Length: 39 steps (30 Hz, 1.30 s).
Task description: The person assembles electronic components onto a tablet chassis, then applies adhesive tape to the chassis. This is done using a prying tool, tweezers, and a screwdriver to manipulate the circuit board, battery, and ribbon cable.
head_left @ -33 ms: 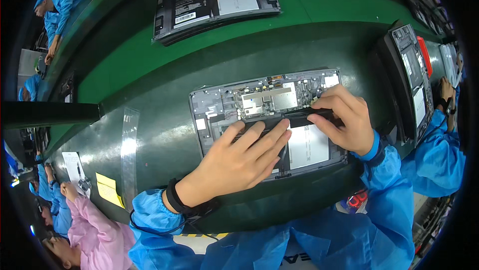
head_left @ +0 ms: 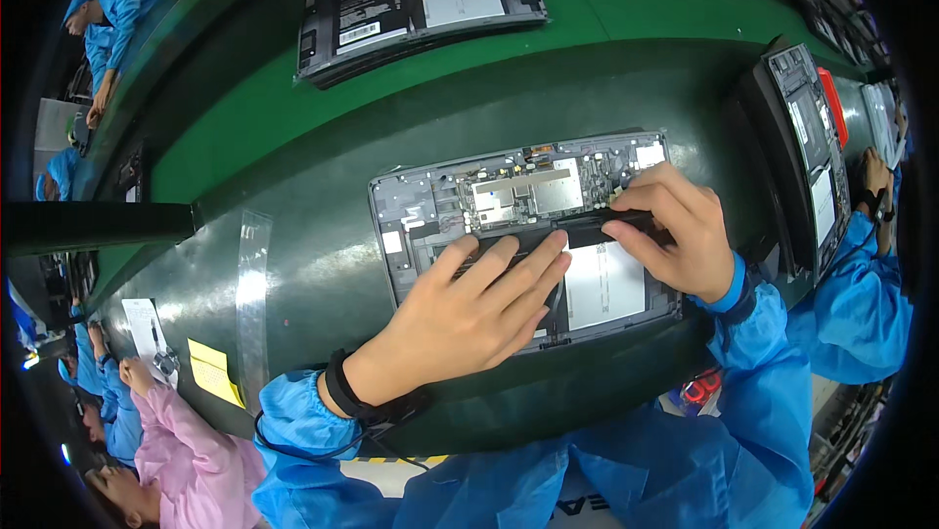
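In front of me lies an opened tablet-like device [head_left: 401,275], its circuit board [head_left: 518,195] along the far side and a white-labelled battery [head_left: 604,286] nearer to me. My left hand [head_left: 469,319] lies over the device's left and middle part, fingers stretched out and resting on a black strip or cover below the board. At the right end of the board, my right hand [head_left: 680,236] curls with thumb and forefinger close together at the edge of the black material. What sits between those fingertips is too small to make out. Part of the battery is hidden under my left hand.
A stack of similar opened devices [head_left: 421,16] stands on the green surface at the far side. Another stack [head_left: 807,157] leans at the right, beside a red tray [head_left: 832,109]. At left lie yellow notes [head_left: 215,373], white paper [head_left: 147,329] and a clear tape strip [head_left: 252,285]. Co-workers sit around.
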Tool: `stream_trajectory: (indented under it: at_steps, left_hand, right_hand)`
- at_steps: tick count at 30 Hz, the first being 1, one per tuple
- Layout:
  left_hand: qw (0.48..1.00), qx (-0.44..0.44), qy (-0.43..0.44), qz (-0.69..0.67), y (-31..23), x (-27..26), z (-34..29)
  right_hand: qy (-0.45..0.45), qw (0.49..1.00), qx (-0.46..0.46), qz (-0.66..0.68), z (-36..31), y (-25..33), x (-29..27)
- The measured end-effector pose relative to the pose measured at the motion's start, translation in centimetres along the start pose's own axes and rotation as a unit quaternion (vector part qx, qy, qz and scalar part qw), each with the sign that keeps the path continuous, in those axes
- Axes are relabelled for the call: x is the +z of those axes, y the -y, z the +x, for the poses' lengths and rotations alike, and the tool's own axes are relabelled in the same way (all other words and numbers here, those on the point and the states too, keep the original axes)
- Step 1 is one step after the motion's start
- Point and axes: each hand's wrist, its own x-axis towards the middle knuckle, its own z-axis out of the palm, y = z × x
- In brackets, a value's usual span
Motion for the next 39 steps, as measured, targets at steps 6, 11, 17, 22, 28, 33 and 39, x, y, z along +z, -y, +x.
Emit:
stream_trajectory:
  at_steps: [6, 11, 17, 22, 28, 33, 39]
  left_hand:
    - [1.0, -0.008, -0.009, 0.006, 0.0, 0.1, 0.2]
    - [1.0, -0.009, -0.018, 0.0, 0.4, 0.2, 0.4]
    - [1.0, -0.006, -0.013, 0.007, 0.3, 0.1, 0.5]
    - [1.0, -0.013, -0.017, 0.014, 0.2, 0.1, 0.5]
    - [0.999, -0.01, -0.035, 0.014, 0.1, 0.2, 0.4]
    - [0.999, -0.004, -0.051, 0.006, 0.4, 0.5, 0.1]
    - [0.997, 0.004, -0.076, 0.0, 0.3, 0.6, 0.1]
  right_hand:
    - [-0.006, 1.0, 0.009, 0.003, -0.1, -0.3, 0.3]
    - [-0.011, 1.0, 0.009, -0.003, 0.2, -0.4, 0.2]
    - [-0.012, 1.0, 0.026, -0.001, 0.3, 0.2, 0.2]
    - [0.004, 0.999, 0.051, 0.005, 0.5, 0.6, -0.4]
    - [0.033, 0.991, 0.128, 0.034, 1.2, 1.3, -1.9]
    - [0.086, 0.984, 0.146, 0.059, 2.1, 1.4, -2.4]
    - [0.169, 0.957, 0.213, 0.099, 3.8, 0.9, -2.7]
